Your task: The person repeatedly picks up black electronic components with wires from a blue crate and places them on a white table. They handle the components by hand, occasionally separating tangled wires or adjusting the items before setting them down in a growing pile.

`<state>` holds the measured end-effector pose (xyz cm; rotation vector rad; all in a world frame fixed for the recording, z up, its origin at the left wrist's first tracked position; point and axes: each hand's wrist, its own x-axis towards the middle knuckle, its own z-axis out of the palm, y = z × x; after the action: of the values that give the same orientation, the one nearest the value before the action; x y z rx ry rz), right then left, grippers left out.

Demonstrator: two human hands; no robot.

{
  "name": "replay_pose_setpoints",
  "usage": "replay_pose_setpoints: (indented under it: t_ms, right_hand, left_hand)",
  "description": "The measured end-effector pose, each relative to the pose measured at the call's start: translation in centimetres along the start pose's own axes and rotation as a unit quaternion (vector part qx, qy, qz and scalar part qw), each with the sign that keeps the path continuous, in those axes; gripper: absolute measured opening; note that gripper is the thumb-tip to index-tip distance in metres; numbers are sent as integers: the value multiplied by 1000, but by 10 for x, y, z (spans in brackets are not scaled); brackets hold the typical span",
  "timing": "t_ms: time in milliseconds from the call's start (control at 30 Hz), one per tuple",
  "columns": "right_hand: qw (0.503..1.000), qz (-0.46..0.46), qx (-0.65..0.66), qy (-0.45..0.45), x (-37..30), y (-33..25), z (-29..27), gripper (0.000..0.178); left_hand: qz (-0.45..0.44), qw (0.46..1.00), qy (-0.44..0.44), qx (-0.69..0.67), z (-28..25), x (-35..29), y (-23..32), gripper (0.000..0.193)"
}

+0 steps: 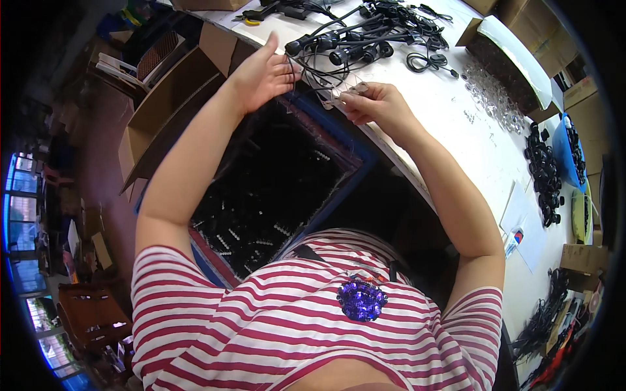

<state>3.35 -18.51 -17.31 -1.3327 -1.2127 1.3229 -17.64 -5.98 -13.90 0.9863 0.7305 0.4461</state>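
Observation:
My left hand (264,78) is open at the table's near edge, thumb raised and fingers stretched toward thin black cords (316,73). I cannot tell whether a cord touches its fingers. Across from it, my right hand (381,109) pinches a small clear or silvery piece (352,92) between thumb and fingertips; its exact kind is too small to make out. Another such piece hangs close by, among the cord ends. Just beyond both hands lies a bundle of black cables with thick cylindrical sockets (345,44) on the white table (424,111).
Many small clear parts (492,98) are scattered to the right, beside a long open box (512,55). Black parts (544,173) are heaped near a blue basin (566,156). Yellow-handled pliers (250,21) lie at the far left. Below my hands is a dark, blue-edged container (274,176); cardboard boxes (166,117) stand left.

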Motion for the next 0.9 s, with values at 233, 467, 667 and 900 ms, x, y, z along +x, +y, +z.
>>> replay_pose_setpoints:
  t_ms: [233,467,667,900]
  right_hand:
    - [973,77,213,-40,-6,5,-1,19]
    - [957,90,249,-122,-15,3,-3,20]
    - [980,-179,13,82,-9,-6,-8,26]
    - [910,-336,-183,157,-1,-9,-10,14]
  left_hand:
    - [297,901,197,246,42,-55,-85,26]
    - [539,608,208,545,63,-37,-85,24]
    - [483,717,252,435,58,-32,-62,9]
    - [387,804,203,405,53,-28,-54,10]
